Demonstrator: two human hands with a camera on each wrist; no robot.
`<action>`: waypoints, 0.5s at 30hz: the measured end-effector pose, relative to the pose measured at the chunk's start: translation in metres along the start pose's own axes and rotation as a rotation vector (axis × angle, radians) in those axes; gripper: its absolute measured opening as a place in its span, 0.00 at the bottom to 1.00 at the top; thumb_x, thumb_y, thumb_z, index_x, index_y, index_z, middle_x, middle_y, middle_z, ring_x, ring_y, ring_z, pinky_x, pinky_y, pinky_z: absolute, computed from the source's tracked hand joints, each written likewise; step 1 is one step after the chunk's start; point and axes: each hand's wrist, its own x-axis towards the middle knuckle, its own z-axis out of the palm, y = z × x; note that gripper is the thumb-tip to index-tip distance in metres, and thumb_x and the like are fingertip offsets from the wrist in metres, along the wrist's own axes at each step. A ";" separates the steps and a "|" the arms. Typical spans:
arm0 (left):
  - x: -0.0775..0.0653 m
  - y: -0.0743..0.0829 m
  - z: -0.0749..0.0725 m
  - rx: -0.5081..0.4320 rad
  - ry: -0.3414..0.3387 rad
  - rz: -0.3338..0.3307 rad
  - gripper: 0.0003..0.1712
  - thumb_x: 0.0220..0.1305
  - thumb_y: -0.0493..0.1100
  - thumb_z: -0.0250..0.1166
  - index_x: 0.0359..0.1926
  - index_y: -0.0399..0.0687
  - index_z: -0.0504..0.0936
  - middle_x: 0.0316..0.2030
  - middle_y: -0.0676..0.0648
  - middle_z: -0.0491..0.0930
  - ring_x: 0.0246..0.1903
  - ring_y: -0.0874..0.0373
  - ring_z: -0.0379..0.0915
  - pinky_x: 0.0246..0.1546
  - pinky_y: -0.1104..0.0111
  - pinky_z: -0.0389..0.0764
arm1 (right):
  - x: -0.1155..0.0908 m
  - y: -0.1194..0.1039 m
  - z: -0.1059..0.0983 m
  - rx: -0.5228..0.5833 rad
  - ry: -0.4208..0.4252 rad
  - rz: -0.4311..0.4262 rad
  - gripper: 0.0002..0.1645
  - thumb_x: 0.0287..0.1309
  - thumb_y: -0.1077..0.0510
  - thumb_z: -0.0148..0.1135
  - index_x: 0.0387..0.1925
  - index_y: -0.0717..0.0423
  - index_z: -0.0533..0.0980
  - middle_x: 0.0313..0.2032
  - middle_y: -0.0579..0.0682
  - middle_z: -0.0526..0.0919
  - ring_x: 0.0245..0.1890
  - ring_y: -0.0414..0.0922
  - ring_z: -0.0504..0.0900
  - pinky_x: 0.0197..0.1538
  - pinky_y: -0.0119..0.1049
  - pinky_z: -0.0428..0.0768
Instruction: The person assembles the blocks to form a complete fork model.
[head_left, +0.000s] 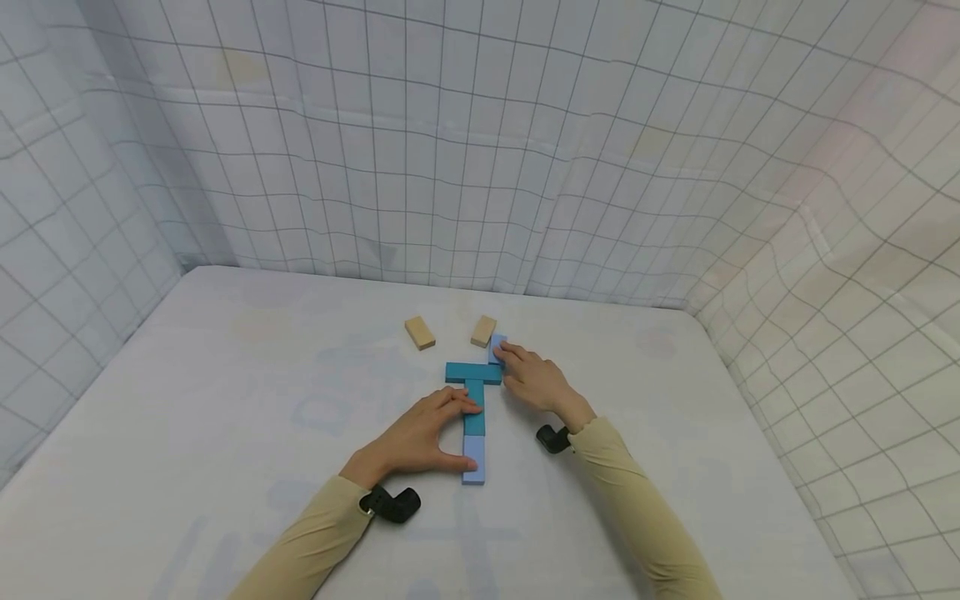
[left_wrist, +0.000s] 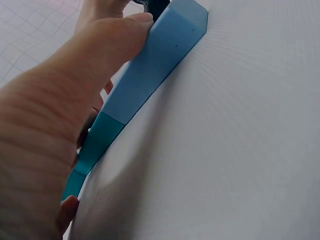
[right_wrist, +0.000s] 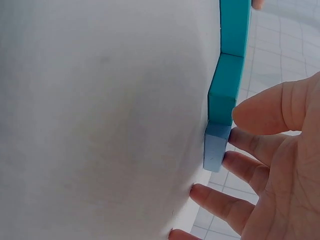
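Observation:
On the white table, a teal block (head_left: 465, 372) lies crosswise at the top of a teal stem block (head_left: 474, 426), forming a T. Below the stem, end to end, is a light blue block (head_left: 474, 449). My left hand (head_left: 420, 429) rests over this column, thumb on the light blue block and fingers on the teal stem. A second light blue block (right_wrist: 216, 145) stands against the crosspiece's right end. My right hand (head_left: 536, 382) touches it with its fingertips; in the right wrist view the thumb (right_wrist: 265, 112) lies by the teal crosspiece.
Behind the T lie two tan blocks, one on the left (head_left: 419, 332) and one on the right (head_left: 483, 331), the latter close to the upper light blue block. A white grid-patterned curtain (head_left: 420, 167) stands behind and beside the table (head_left: 262, 400). Both wrists carry black devices.

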 end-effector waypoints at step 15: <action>-0.001 -0.001 0.001 0.001 0.005 0.000 0.45 0.46 0.75 0.64 0.60 0.56 0.73 0.61 0.51 0.64 0.66 0.55 0.54 0.63 0.54 0.58 | -0.002 0.001 0.000 0.006 0.009 -0.030 0.31 0.68 0.56 0.45 0.71 0.56 0.58 0.70 0.53 0.56 0.64 0.58 0.63 0.55 0.59 0.68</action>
